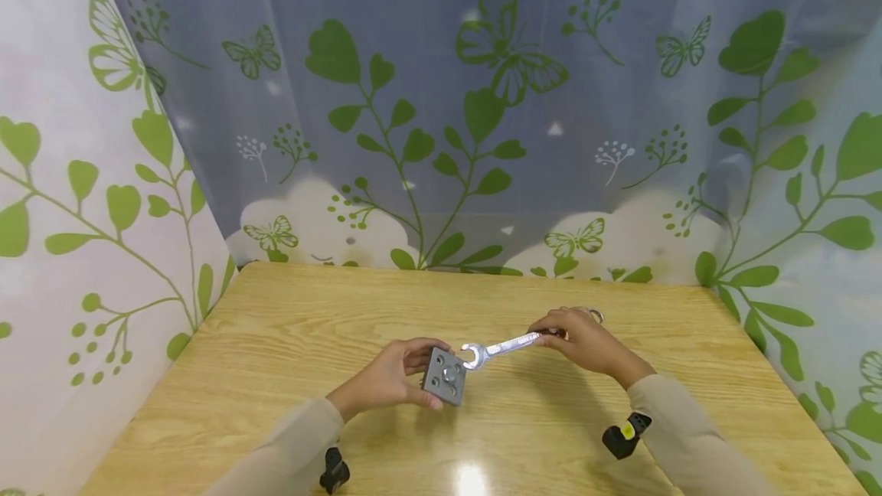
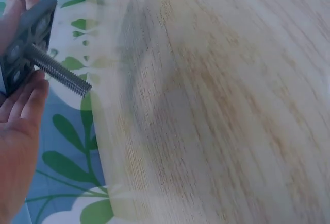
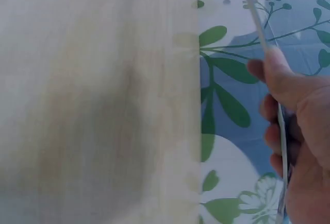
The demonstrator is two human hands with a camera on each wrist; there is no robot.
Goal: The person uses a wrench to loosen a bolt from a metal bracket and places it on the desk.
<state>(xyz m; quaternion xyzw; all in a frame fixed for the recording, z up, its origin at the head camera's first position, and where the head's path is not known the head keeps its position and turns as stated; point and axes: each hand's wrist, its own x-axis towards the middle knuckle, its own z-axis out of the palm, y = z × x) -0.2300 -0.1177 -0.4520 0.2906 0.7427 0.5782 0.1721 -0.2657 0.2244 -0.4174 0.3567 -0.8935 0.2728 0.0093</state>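
My left hand (image 1: 386,380) grips a square grey plate (image 1: 436,389) by its edges, thumb below and fingers at the top. The plate has a hole near each corner, and a hex bolt head (image 1: 449,373) sits at its centre. In the left wrist view the bolt's threaded shank (image 2: 62,72) sticks out of the plate's back. My right hand (image 1: 579,337) holds a silver combination wrench (image 1: 510,345) by its handle. The wrench's open end (image 1: 473,357) is right at the plate's upper right edge; its ring end (image 1: 594,315) shows beyond the right hand.
Both hands are above a light wooden table (image 1: 331,305). A curtain (image 1: 427,197) with green leaves and butterflies stands behind the table's far edge and along its sides. Small black cameras (image 1: 623,438) are strapped at both wrists.
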